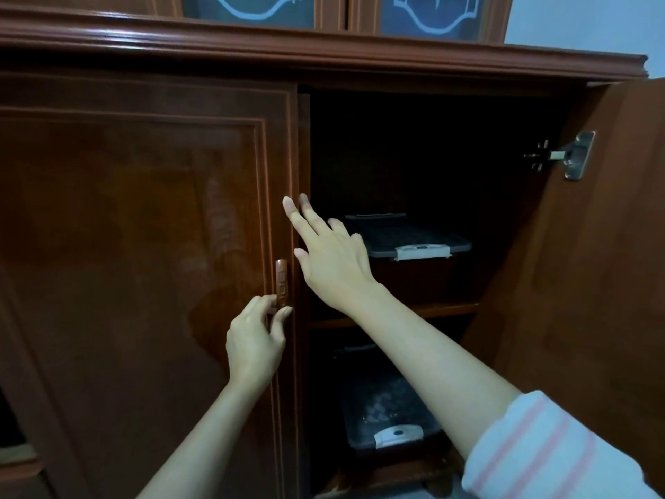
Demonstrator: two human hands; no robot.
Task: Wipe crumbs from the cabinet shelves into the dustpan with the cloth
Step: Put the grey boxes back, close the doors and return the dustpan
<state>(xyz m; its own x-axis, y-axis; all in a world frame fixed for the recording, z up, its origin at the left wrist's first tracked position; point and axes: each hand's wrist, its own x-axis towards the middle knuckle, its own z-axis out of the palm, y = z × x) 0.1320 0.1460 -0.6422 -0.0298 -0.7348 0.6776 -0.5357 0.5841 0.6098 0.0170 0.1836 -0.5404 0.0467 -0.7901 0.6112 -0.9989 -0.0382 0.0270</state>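
A dark brown wooden cabinet fills the view. Its left door [144, 246] is closed and its right door [593, 264] stands open. My left hand [255, 340] pinches the lower end of the small wooden handle [281, 282] on the left door. My right hand [331, 257] reaches across with straight fingers, its fingertips at the free edge of the left door. Inside the open half a shelf [431, 311] divides an upper and a lower space. No cloth or dustpan is in view.
A dark plastic box with a white latch [406, 235] sits on the upper shelf. A second such box [388, 412] stands in the lower space. A metal hinge [572, 154] is fixed inside the open door. Glass-fronted doors [252, 9] sit above the cabinet's top ledge.
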